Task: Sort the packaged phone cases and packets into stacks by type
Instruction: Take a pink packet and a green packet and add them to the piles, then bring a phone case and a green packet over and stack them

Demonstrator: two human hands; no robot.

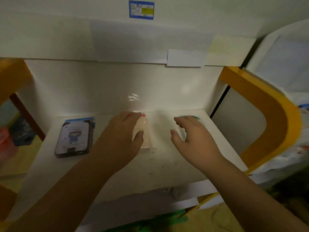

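Your left hand (124,131) lies on a pink packet (142,129) near the shelf's (175,164) back edge, thumb curled round its near side. Your right hand (192,136) hovers, fingers loosely spread, over a green packet (192,118) toward the back right corner. A stack of phone cases (74,137) sits at the left edge.

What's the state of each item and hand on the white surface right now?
Dark cartoon phone cases: stacked flat at the left, untouched.
Pink-topped packet: flat on the white surface, gripped by left hand.
Green-topped packet: flat, blurred, under right hand's fingers; contact unclear.
Left hand: fingers and thumb curled round the pink-topped packet.
Right hand: fingers spread, relaxed, over the green-topped packet.
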